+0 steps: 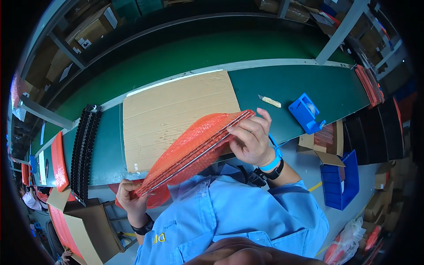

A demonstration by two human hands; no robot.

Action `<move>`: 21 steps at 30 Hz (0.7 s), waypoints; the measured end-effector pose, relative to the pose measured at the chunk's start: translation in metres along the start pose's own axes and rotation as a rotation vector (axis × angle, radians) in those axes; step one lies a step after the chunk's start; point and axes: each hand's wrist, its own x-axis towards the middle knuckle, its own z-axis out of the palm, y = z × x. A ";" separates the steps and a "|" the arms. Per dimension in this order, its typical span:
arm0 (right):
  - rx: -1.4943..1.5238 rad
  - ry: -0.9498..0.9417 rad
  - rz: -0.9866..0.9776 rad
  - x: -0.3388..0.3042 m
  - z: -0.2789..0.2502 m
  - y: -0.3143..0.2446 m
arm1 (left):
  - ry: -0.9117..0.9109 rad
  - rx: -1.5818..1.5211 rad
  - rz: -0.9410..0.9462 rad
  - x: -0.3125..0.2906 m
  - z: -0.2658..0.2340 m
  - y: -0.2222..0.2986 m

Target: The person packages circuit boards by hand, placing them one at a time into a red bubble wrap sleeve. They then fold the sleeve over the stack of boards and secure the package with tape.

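A stack of red bubble-wrap bags is held at a slant in front of my body, its layered edges facing up toward me. My left hand pinches the lower left corner. At the upper right end, my right hand grips the stack with its fingers over the edge. Beyond the stack, a flat cardboard sheet lies on the green table. To the right of the sheet are a utility knife with a wrapped handle and a blue tape dispenser.
Left of the cardboard stand black ridged strips and a red bubble-wrap bundle. An open carton sits at the lower left. On the right are a blue crate, another carton and red bags at the table's end.
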 end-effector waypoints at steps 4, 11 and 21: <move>-0.006 -0.024 0.008 0.002 -0.001 -0.001 | 0.013 0.014 -0.009 -0.001 0.000 -0.001; 0.018 -0.027 -0.009 0.000 -0.002 0.000 | 0.011 0.009 -0.003 -0.001 0.001 0.000; 0.065 0.046 -0.016 -0.008 0.001 0.003 | 0.018 -0.009 -0.020 -0.003 0.001 -0.002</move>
